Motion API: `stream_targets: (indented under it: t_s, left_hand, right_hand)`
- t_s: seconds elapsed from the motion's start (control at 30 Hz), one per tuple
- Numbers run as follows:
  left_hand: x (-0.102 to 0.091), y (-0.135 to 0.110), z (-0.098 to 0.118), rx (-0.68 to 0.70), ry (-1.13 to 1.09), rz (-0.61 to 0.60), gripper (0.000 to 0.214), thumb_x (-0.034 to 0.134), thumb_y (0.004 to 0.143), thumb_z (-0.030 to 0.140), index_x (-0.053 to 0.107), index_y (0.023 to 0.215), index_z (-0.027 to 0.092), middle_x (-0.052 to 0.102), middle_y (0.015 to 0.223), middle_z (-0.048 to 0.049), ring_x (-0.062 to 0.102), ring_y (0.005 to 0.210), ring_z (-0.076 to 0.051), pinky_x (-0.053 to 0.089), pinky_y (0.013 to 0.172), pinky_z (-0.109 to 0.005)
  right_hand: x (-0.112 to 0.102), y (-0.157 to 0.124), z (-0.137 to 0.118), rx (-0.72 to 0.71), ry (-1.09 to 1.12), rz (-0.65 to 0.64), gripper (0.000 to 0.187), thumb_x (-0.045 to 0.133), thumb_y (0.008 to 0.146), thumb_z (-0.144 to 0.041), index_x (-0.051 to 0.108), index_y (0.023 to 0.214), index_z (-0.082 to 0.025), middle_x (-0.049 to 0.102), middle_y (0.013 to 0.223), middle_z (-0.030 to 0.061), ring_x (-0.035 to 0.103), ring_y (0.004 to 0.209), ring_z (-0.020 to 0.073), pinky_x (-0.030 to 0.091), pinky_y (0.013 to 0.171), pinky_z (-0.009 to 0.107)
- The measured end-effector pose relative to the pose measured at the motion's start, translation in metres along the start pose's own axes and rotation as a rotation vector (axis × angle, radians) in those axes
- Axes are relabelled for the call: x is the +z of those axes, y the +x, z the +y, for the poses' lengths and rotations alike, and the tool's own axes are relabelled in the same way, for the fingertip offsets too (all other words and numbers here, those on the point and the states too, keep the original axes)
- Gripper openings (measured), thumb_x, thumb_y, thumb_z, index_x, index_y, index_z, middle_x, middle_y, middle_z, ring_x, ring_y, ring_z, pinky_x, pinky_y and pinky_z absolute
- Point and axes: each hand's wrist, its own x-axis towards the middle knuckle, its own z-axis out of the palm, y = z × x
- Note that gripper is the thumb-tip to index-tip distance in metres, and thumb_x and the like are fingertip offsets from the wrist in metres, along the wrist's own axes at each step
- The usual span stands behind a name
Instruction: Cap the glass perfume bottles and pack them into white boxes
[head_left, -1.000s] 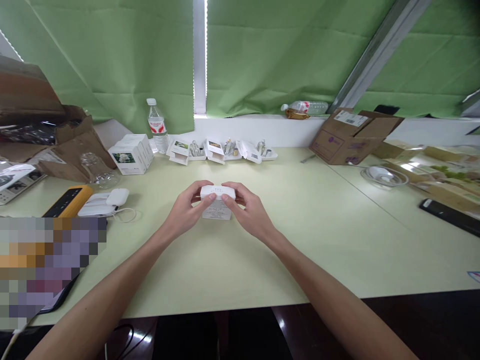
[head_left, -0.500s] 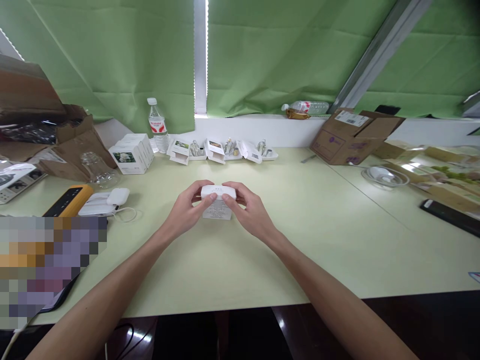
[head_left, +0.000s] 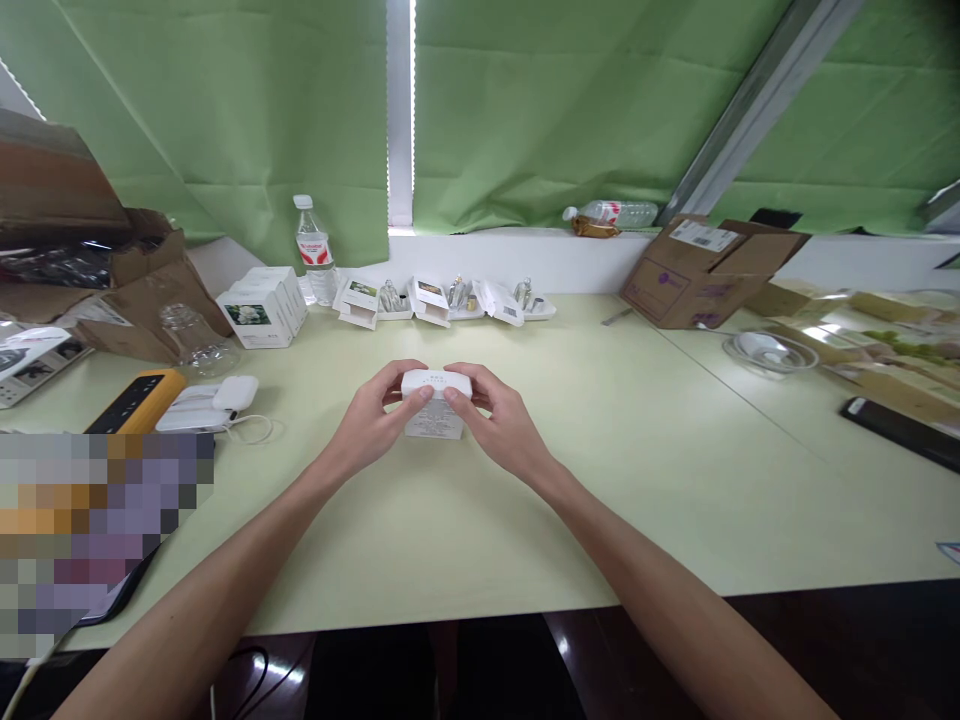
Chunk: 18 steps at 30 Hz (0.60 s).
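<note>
A small white box [head_left: 434, 408] stands on the pale green table [head_left: 570, 470], a little beyond the middle. My left hand [head_left: 373, 418] grips its left side, thumb pressed on the front near the top edge. My right hand [head_left: 499, 415] holds the right side the same way, thumb on the front. Both sets of fingers wrap round the back of the box, so its rear face is hidden.
Closed white boxes [head_left: 264, 307], a water bottle [head_left: 316, 252] and a row of opened boxes with small glass bottles [head_left: 447, 298] stand at the back. Cardboard boxes sit far left [head_left: 105, 270] and back right [head_left: 701, 268]. A yellow-edged device [head_left: 139, 400] and white charger [head_left: 217, 405] lie left.
</note>
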Motion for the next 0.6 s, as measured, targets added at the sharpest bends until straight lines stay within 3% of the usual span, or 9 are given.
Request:
stream_targets:
  t_s: [0.6]
  left_hand:
    - [0.0002,0.0003,-0.0008,0.012,-0.005,0.002,0.03,0.053,0.089,0.044,0.057,0.108,0.021,0.062,0.109,-0.0045,0.061,0.093,-0.017,0.052,0.075,-0.027]
  right_hand:
    - [0.0001,0.0005,0.001,-0.006,-0.008,0.0,0.037,0.053,0.09,-0.048,0.057,0.118,-0.023,0.064,0.116,0.006,0.063,0.099,0.0204,0.053,0.083,0.033]
